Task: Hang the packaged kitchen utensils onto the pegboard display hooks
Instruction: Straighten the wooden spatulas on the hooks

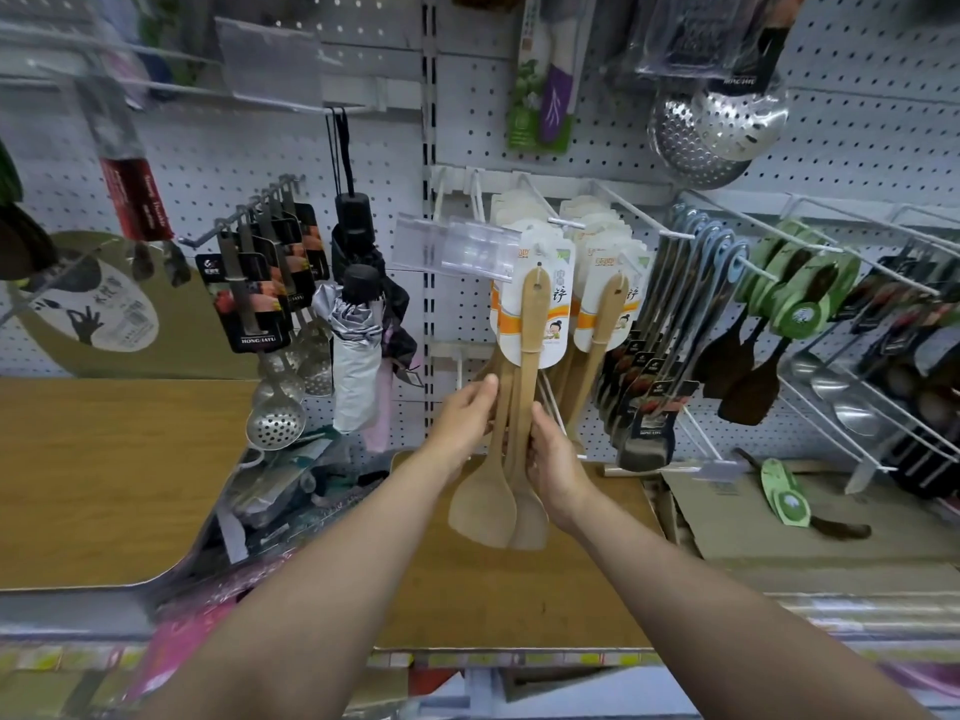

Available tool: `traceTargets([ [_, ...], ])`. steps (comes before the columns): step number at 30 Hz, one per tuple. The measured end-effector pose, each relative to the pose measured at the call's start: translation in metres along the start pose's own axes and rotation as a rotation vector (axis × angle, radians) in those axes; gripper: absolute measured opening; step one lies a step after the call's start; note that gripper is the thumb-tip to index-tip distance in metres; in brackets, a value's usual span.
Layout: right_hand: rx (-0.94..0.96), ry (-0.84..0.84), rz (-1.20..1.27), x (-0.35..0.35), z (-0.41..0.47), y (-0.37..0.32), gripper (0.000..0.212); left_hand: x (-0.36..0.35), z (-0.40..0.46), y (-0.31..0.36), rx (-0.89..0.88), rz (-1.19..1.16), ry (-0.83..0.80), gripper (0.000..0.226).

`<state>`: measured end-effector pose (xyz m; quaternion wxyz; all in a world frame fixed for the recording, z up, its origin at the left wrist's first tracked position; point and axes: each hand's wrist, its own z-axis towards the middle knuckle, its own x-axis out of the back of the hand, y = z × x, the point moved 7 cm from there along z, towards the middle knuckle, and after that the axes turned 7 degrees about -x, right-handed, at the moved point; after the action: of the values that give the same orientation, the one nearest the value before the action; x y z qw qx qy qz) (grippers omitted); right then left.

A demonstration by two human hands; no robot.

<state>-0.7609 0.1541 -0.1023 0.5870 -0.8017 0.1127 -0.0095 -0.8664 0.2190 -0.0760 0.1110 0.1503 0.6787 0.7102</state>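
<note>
Gripping the hanging wooden spatulas (524,407) from both sides, the left hand (464,414) and right hand (553,462) hide their handles; fingertips are out of sight.

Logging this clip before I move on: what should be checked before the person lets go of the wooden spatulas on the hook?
1. Front wooden spatula card sits over the hook: ok, it hangs at the front of the row.
2. Hook tip fully through the card hole: cannot tell, the clear price tag holder covers part of it.
3. Left hand grips the handles: ok.
4. Right hand grips the handles: ok.
5. Neighbouring spatula row left undisturbed: ok, it hangs apart.
6. Spatula blades hang free above the shelf: cannot tell.
</note>
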Motion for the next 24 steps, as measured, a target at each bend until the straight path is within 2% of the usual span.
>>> traceTargets([
  [10,0.050,0.022,-0.029,0.009,-0.009,-0.006,0.047,0.008,0.005,-0.009,-0.035,0.018,0.109,0.021],
  [14,0.051,0.057,-0.034,0.014,-0.009,-0.003,0.053,0.012,0.002,-0.007,-0.043,-0.030,0.116,0.016],
  [20,0.022,0.076,0.010,0.021,-0.015,0.001,0.048,0.012,-0.001,-0.002,-0.063,-0.028,0.119,0.010],
  [24,0.028,0.088,0.002,0.026,-0.019,0.004,0.058,0.014,0.001,-0.005,-0.046,-0.004,0.172,0.011],
])
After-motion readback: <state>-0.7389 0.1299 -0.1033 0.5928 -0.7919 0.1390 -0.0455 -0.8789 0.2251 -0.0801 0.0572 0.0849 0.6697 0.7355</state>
